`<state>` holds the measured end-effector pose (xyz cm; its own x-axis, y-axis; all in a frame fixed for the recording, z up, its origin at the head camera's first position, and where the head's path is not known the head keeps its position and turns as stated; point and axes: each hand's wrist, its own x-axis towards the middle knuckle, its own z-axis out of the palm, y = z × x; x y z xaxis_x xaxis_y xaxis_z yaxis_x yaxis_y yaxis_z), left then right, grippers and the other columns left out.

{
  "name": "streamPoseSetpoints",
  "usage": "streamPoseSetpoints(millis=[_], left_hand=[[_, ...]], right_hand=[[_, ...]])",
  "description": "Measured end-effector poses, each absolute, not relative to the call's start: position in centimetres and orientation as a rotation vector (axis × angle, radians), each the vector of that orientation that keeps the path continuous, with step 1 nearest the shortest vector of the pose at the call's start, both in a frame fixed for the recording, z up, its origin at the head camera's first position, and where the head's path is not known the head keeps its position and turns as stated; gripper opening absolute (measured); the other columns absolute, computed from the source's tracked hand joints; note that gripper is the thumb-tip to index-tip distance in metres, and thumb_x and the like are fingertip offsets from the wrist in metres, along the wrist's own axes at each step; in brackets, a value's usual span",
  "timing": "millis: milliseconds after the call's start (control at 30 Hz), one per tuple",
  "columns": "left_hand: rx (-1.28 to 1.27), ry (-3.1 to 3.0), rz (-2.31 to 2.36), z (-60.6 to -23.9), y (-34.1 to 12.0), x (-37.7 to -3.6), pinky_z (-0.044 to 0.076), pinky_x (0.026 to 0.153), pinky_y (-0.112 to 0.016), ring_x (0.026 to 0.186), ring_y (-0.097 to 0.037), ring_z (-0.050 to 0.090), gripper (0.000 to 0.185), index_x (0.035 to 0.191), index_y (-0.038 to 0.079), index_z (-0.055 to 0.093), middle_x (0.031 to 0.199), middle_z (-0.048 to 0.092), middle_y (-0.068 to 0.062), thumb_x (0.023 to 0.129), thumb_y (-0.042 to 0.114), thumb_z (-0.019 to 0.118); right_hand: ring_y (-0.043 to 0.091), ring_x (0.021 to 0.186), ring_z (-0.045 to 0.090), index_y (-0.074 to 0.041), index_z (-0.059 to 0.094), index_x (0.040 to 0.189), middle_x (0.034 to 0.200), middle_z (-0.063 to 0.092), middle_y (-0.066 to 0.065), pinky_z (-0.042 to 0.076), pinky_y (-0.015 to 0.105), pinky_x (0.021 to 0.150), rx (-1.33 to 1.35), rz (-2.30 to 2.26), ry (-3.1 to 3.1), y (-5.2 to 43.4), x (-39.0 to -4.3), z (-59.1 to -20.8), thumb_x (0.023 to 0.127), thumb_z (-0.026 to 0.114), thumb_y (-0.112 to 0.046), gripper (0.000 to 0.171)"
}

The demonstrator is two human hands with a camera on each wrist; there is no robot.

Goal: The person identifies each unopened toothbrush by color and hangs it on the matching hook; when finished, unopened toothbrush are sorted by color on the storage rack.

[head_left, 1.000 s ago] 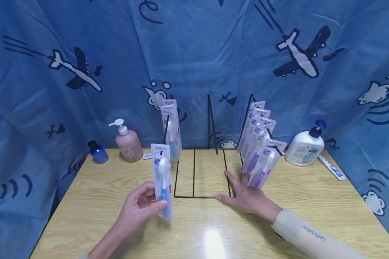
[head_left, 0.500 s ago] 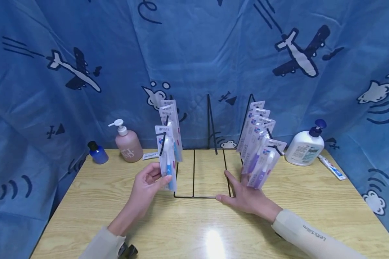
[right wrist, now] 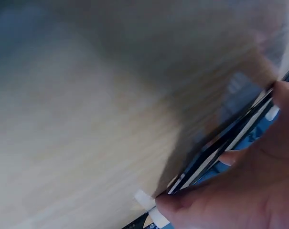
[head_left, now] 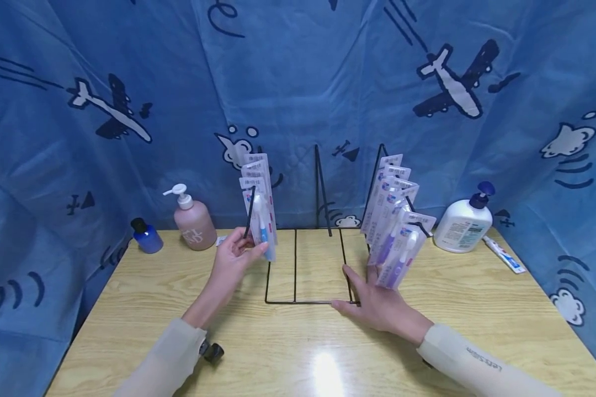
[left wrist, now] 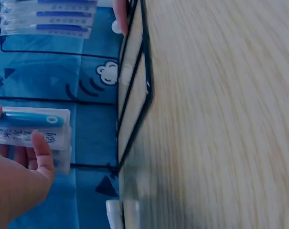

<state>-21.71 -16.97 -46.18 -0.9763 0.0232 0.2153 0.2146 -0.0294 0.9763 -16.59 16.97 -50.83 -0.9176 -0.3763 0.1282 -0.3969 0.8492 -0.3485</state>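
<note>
My left hand (head_left: 232,266) pinches the lower part of a packaged blue toothbrush (head_left: 262,218) between thumb and fingers. This pack hangs on the left arm of a black wire rack (head_left: 295,270), close in front of several similar packs (head_left: 256,159). In the left wrist view, the thumb lies across the front of the pack (left wrist: 32,128). My right hand (head_left: 383,304) rests on the rack's base with fingers spread, its fingertips on the wire (right wrist: 213,151). Above it, several packaged purple toothbrushes (head_left: 402,253) hang from the right arm. The rack's middle arm (head_left: 322,190) carries no packs.
At the back left stand a small blue bottle (head_left: 148,238) and a pink pump bottle (head_left: 196,225). A white pump bottle (head_left: 461,227) and a toothpaste tube (head_left: 504,255) are at the back right. A blue patterned curtain (head_left: 298,82) surrounds the wooden table (head_left: 288,353).
My left hand has carried the blue toothbrush pack up onto the left arm and slid it back towards the other packs. My right hand has stayed on the rack's base.
</note>
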Motion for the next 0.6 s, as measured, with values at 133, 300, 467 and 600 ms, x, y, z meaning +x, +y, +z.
streamPoseSetpoints(millis=[133, 300, 467, 600], left_hand=[[-0.246, -2.143, -2.106, -46.7, -17.6, -21.7, 0.055, 0.090, -0.025, 0.114, -0.026, 0.062, 0.038, 0.129, -0.005, 0.060, 0.127, 0.063, -0.019, 0.097, -0.002, 0.080], [-0.254, -2.317, -1.917, -46.7, -19.0, -19.7, 0.055, 0.092, -0.032, 0.129, -0.035, 0.056, 0.048, 0.138, -0.003, 0.056, 0.139, 0.059, -0.020, 0.100, 0.008, 0.082], [-0.341, -2.573, -1.489, -46.2, -21.6, -15.4, 0.051, 0.107, -0.056, 0.137, -0.037, 0.055, 0.050, 0.145, 0.002, 0.058, 0.146, 0.060, -0.015, 0.104, 0.023, 0.079], [-0.362, -2.697, -1.041, -46.2, -24.1, -12.1, 0.043, 0.111, -0.067, 0.141, -0.039, 0.053, 0.060, 0.150, 0.007, 0.059, 0.152, 0.058, -0.015, 0.102, 0.036, 0.081]], right_hand=[[0.068, 0.150, 0.027, -0.006, 0.048, 0.164, 0.161, 0.021, 0.053, 0.033, 0.079, 0.113, 0.666, 0.563, -3.021, 17.9, -14.6, -50.3, 0.103, 0.068, -0.059, 0.083], [0.054, 0.144, 0.048, -0.009, 0.054, 0.161, 0.160, 0.043, 0.037, 0.042, 0.073, 0.109, 0.749, 0.564, -3.055, 21.0, -11.1, -49.0, 0.103, 0.073, -0.051, 0.074], [0.027, 0.121, 0.070, -0.016, 0.072, 0.139, 0.137, 0.071, 0.004, 0.058, 0.054, 0.098, 0.798, 0.534, -3.041, 25.6, -8.9, -48.2, 0.106, 0.073, -0.042, 0.042], [0.026, 0.121, 0.070, -0.021, 0.076, 0.135, 0.136, 0.072, -0.001, 0.059, 0.055, 0.097, 0.690, 0.488, -3.014, 30.3, -7.4, -47.9, 0.104, 0.076, -0.044, 0.038]])
